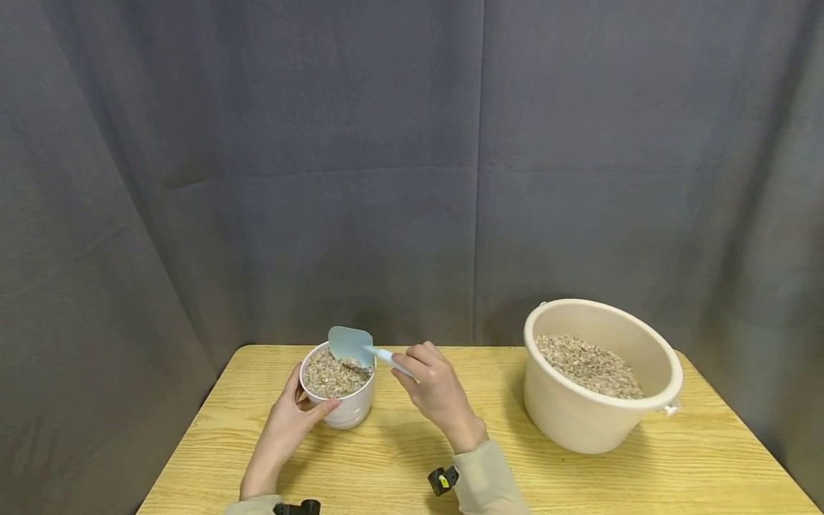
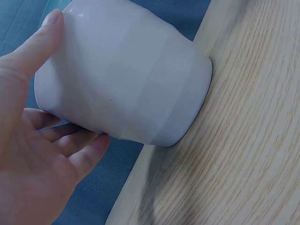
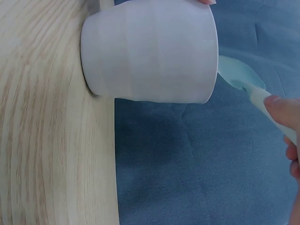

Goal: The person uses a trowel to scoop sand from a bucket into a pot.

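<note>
Gripping pale blue plastic scoop (image 1: 350, 345) by handle, right hand (image 1: 433, 386) sits right of small white ceramic pot (image 1: 341, 408); scoop axis runs left, blade over gravel fill. Left hand (image 1: 290, 422) wraps pot wall, thumb at rim. Pot near far table (image 1: 579, 479) edge. Large cream plastic bucket (image 1: 599, 400) well right; open tabletop between.

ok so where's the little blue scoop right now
In the head view the scoop sits left of centre, its blade over the gravel-filled white cup, its handle pinched by the right hand; the left hand grips the cup.
</note>
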Demonstrator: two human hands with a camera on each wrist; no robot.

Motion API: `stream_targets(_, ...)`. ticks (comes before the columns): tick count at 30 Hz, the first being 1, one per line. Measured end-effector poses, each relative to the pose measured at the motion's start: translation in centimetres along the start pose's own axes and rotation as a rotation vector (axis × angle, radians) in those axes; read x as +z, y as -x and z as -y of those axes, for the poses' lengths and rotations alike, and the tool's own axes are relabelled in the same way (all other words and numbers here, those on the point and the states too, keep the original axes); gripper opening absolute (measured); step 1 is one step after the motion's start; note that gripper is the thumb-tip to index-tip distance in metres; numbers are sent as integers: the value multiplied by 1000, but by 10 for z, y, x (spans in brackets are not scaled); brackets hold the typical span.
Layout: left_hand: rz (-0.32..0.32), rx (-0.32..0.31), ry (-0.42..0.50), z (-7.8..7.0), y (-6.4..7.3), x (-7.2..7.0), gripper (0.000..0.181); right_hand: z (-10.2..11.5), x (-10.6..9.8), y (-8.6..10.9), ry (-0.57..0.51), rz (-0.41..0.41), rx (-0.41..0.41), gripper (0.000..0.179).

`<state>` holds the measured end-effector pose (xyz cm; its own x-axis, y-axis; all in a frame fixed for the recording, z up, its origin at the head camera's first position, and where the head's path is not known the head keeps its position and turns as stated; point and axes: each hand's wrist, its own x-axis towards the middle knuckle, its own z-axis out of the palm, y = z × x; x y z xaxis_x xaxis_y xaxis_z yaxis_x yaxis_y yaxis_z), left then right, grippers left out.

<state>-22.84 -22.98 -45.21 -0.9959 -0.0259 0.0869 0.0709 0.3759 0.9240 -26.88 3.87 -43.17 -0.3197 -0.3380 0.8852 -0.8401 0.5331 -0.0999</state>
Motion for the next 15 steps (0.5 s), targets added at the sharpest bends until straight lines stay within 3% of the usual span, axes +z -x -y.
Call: stream_targets(15, 1, 14, -1, 2, 0, -1, 97, 1, 3, 3, 20, -30, 28, 27)
